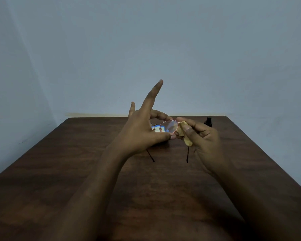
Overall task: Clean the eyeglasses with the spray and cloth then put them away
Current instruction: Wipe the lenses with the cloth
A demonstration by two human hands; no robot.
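Note:
Round thin-framed eyeglasses [169,126] are held up above the table, their temples hanging open toward me. My left hand [142,134] pinches the rim of the right lens between thumb and a finger, with its index finger pointing straight up. My right hand [202,138] pinches a small yellow cloth [185,134] against the outer edge of that same lens. The left lens is mostly hidden behind my left hand. A small black spray bottle [209,121] stands on the table behind my right hand, partly hidden.
A dark brown wooden table [76,162] stretches under both forearms, its far edge against a plain pale blue wall [146,49]. Its right edge runs diagonally down to the lower right.

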